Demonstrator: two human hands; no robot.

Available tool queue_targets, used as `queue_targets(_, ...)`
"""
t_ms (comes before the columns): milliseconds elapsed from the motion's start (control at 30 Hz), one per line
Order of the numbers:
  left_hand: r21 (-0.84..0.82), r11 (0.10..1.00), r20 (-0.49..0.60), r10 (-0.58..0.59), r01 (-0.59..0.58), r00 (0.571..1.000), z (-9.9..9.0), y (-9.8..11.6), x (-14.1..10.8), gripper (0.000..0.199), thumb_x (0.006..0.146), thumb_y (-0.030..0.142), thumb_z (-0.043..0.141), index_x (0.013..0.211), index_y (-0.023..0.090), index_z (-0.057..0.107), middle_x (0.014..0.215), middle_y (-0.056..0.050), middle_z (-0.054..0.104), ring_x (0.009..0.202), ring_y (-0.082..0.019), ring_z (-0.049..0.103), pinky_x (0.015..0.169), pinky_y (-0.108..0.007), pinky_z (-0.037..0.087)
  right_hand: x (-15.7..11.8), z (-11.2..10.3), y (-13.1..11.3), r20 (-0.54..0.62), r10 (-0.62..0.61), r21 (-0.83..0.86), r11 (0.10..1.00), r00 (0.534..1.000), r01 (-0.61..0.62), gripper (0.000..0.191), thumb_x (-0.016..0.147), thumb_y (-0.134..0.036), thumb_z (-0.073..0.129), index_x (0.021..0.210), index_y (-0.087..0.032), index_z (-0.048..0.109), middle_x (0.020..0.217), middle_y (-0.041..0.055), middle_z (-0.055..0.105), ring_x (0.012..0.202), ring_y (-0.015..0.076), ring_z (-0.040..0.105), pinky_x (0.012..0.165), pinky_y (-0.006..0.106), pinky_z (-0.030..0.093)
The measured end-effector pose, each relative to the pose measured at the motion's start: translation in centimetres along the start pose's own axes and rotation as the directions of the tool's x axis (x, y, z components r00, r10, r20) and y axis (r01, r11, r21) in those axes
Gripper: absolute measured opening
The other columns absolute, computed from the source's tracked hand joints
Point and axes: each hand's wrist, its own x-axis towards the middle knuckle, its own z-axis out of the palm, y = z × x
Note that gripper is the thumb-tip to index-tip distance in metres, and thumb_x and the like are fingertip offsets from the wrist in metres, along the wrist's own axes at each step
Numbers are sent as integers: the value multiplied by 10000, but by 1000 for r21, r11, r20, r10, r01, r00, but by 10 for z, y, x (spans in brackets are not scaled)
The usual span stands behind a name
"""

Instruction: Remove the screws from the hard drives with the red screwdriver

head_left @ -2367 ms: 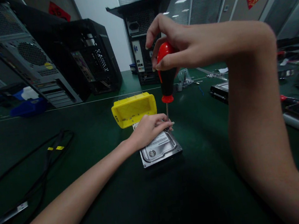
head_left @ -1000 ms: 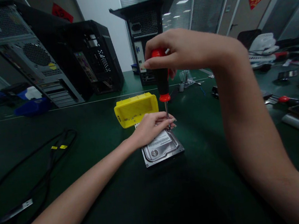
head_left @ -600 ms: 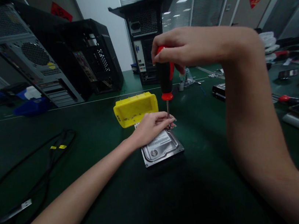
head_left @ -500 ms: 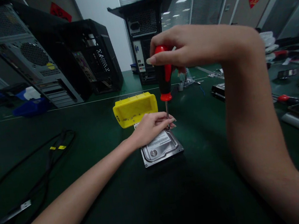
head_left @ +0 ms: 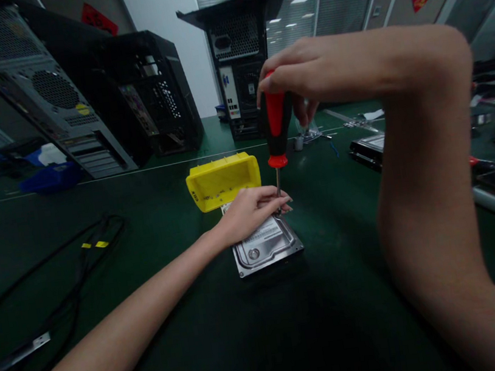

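A silver hard drive (head_left: pixel 268 250) with a white label lies flat on the green table. My left hand (head_left: pixel 254 212) rests across its far part, thumb and fingers closed about the lower shaft of a screwdriver (head_left: pixel 278 126). That screwdriver has a thick red and black handle and stands nearly upright, its tip at the drive's right edge, partly hidden by my fingers. From above, my right hand (head_left: pixel 294 77) grips the handle's top, the wrist sharply bent. Touching or just behind the drive is a tilted yellow bin (head_left: pixel 223 179) with several small screws inside.
Opened computer cases (head_left: pixel 152 94) stand at the back left, and another case (head_left: pixel 238 70) behind the bin. Black cables (head_left: pixel 77 283) lie on the left. A second drive (head_left: pixel 366 150) sits to the right, partly behind my forearm. A blue bin (head_left: pixel 50 178) is at far left.
My right hand has turned on the screwdriver handle, its wrist swinging out to the right. The handle leans slightly more to the right. My left hand and the hard drive have stayed put.
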Motion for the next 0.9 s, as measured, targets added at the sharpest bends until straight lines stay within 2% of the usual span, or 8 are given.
queue_targets(200, -1, 1000, 1, 17, -17, 1000, 0, -2, -1, 226, 927, 274, 527, 1013, 118, 667, 941, -75, 741, 868, -147, 699, 755, -245, 524, -1, 6, -6, -50, -109, 68, 991, 993, 112, 405, 932, -471, 395, 976, -135, 618, 693, 7, 624, 559, 76, 592, 484, 126, 438)
queue_targets(367, -1, 1000, 2, 7, -7, 1000, 0, -3, 0, 215, 923, 264, 532, 1004, 119, 668, 945, -80, 742, 882, -153, 701, 772, -254, 527, 5, 8, -10, -76, -124, 38, 991, 989, 127, 490, 921, -521, 400, 968, -102, 649, 575, -27, 540, 479, 21, 512, 427, 67, 330)
queue_targets(500, 12, 1000, 4, 15, -15, 1000, 0, -3, -1, 213, 921, 262, 532, 1005, 124, 671, 946, -77, 742, 880, -156, 700, 766, -257, 528, 3, 5, -9, -48, -91, 5, 996, 995, 91, 551, 878, -592, 428, 961, -100, 662, 554, -22, 557, 422, 17, 468, 416, 95, 327)
queue_targets(667, 56, 998, 2, 42, -42, 999, 0, -3, -1, 227, 927, 279, 515, 1004, 138, 677, 950, -62, 738, 874, -158, 691, 769, -268, 524, -3, 6, -11, -162, -62, 0, 998, 985, 62, 522, 846, -605, 463, 883, -131, 679, 516, -27, 564, 395, 50, 504, 374, 118, 330)
queue_targets(733, 94, 994, -2, 55, -54, 999, 0, -3, -1, 235, 929, 294, 507, 998, 153, 682, 973, -54, 732, 887, -164, 683, 789, -284, 520, -3, 7, -11, -164, -15, 3, 1000, 986, 15, 526, 817, -623, 490, 856, -132, 674, 502, -28, 557, 371, 61, 494, 361, 141, 321)
queue_targets(900, 186, 981, -85, 72, -55, 994, -10, -4, -12, 275, 939, 325, 485, 1125, 196, 641, 1143, -43, 683, 1061, -189, 626, 920, -334, 477, 1, 4, -9, -195, 100, -69, 991, 976, -115, 694, 747, -736, 475, 931, -88, 642, 588, 2, 561, 422, 79, 478, 424, 193, 319)
